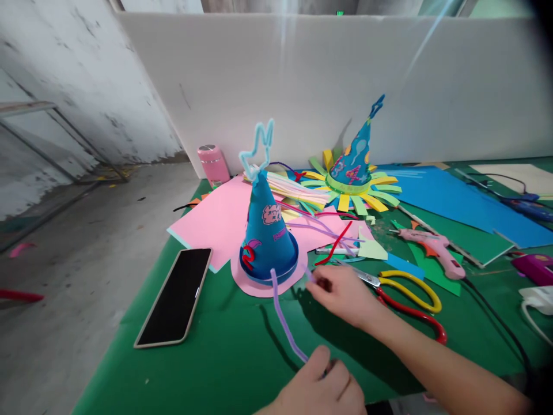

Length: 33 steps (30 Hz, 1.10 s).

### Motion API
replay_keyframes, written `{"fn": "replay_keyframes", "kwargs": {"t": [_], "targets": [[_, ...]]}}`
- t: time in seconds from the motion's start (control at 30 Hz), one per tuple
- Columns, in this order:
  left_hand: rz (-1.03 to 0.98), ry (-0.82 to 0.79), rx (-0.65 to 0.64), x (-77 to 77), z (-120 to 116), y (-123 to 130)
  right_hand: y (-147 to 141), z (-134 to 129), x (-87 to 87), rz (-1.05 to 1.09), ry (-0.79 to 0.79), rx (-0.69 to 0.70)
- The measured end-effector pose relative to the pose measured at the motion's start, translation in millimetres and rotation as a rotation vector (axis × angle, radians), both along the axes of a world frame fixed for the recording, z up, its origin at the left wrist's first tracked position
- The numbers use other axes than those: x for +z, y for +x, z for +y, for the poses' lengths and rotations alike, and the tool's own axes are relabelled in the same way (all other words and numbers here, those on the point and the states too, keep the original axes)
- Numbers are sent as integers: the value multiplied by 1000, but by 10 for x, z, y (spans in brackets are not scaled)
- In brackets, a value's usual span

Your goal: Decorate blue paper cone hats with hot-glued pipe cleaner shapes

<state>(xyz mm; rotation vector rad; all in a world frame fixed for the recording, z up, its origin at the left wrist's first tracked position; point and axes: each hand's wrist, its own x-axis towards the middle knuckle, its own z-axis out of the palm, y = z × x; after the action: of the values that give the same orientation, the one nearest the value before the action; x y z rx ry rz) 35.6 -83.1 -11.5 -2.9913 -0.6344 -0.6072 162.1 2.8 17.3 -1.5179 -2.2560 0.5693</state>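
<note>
A blue paper cone hat (263, 230) with a light-blue pipe-cleaner star on top stands upright on a round pink paper brim (259, 288). My left hand (322, 386), low in the view, pinches the lower end of a purple pipe cleaner (283, 320), whose upper end touches the front of the hat's base. Just right of the brim, my right hand (343, 291) is closed, with a short bit of purple pipe cleaner (309, 275) showing at its fingertips. Scissors (410, 294) with yellow and red handles lie beside my right wrist.
A phone (175, 297) lies on the green table at left. A pink bottle (213, 165), pink paper (216, 216) and a second cone hat (354, 158) with paper strips are behind. To the right are a pink glue gun (434, 248) with its cord and blue sheets (458, 199).
</note>
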Motion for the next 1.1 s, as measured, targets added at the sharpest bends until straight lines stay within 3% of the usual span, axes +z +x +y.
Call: {"fn": "replay_keyframes", "kwargs": {"t": [0.07, 0.17, 0.3, 0.4, 0.53, 0.63, 0.7, 0.77, 0.83, 0.93, 1.1], "targets": [[33, -20, -80, 122, 131, 26, 250, -52, 99, 240, -42, -159], [145, -36, -197, 313, 489, 102, 612, -109, 195, 411, 55, -403], [241, -12, -201, 417, 990, 226, 871, -126, 200, 449, 59, -454], [198, 15, -118, 412, 1120, 210, 876, -98, 183, 480, 21, -420], [-32, -103, 129, 404, 979, 33, 697, -39, 231, 593, -83, -334], [-376, -236, 395, 391, 849, -102, 470, 11, 282, 629, -233, -128], [-503, -178, 497, 377, 805, -167, 317, 49, 284, 579, -349, 70], [-500, -54, 522, 359, 798, -215, 204, 95, 255, 499, -406, 221], [-422, 1, 511, 332, 815, -249, 152, 141, 206, 439, -415, 282], [-341, -67, 497, 274, 851, -277, 173, 194, 141, 433, -416, 269], [-402, -231, 500, 181, 861, -280, 229, 207, 107, 461, -378, 182]]}}
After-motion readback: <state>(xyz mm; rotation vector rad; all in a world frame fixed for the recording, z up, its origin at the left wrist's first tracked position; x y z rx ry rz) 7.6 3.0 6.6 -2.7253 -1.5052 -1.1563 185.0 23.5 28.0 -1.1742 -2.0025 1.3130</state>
